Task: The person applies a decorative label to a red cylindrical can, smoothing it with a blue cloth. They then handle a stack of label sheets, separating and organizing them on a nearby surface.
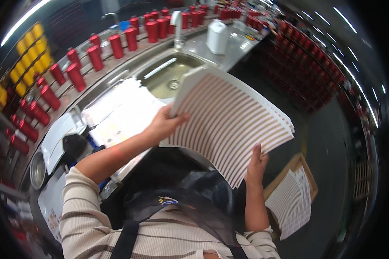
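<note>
A thick stack of white sheets with gold-brown stripes [229,116] is held up in front of me, bowed in the middle. My left hand [170,122] grips its left edge, thumb on the striped face. At the lower right edge my right hand [256,166] pinches the stack, its thumb up on the front and the other fingers mostly hidden behind. White printed sheets [123,110] lie beneath my left forearm beside the sink.
Behind the stack is a steel sink [160,80] with a white tap [177,30]. Red bottles [95,58] line the ledge; a white jug [217,38] stands right of the sink. At lower right, a cardboard box [304,166] holds more striped sheets. Racks of red bottles [309,64] stand beyond.
</note>
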`<state>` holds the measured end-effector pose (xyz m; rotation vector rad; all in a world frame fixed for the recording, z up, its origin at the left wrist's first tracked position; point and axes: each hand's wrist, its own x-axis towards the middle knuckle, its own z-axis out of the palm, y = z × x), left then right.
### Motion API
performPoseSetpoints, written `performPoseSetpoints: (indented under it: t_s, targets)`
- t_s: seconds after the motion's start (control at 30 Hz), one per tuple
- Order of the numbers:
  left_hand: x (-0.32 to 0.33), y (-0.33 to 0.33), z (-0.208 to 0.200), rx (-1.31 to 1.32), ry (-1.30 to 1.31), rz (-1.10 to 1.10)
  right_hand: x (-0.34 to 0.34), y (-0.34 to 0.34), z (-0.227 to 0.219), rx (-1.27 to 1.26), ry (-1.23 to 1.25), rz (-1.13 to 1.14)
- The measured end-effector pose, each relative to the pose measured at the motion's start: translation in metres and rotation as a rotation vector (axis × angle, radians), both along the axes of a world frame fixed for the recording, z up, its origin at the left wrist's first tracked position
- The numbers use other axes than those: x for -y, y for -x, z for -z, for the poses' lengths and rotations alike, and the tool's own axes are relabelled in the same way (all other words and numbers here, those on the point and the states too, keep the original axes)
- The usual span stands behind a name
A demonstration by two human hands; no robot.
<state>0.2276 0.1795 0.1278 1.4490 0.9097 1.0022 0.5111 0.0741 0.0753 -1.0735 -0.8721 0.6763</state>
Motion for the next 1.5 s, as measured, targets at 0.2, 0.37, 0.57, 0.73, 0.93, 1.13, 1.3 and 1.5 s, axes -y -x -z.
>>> performPoseSetpoints:
  t_s: [0.2, 0.37, 0.57, 0.73, 0.93, 1.13, 1.3, 1.5]
  targets:
    - [0.001, 0.051, 0.006, 0.152, -0.372, -0.293, -0.033, 0.086, -0.017, 0.172, 0.000, -0.413]
    - [-0.013, 0.142, -0.036, 0.261, -0.508, -0.414, -0.097, 0.144, -0.056, 0.760, -0.049, -0.605]
    - [-0.034, 0.281, -0.065, 0.159, -0.776, -0.594, -0.184, 0.252, -0.111, 0.952, -0.108, -0.697]
    - [-0.040, 0.389, -0.068, -0.027, -0.784, -0.840, -0.288, 0.379, -0.110, 0.630, -0.432, -0.945]
    - [-0.084, 0.491, -0.086, -0.315, -0.997, -1.292, -0.394, 0.548, -0.134, 0.669, -0.662, -0.810]
    - [-0.127, 0.529, -0.061, -0.479, -0.956, -1.563, -0.425, 0.630, -0.131, 0.697, -0.648, -0.702]
    - [-0.178, 0.513, -0.033, -0.488, -0.763, -1.676, -0.472, 0.646, -0.115, 0.797, -0.436, -0.612]
    - [-0.213, 0.497, -0.028, -0.458, -0.828, -1.624, -0.516, 0.620, -0.121, 0.721, -0.513, -0.626]
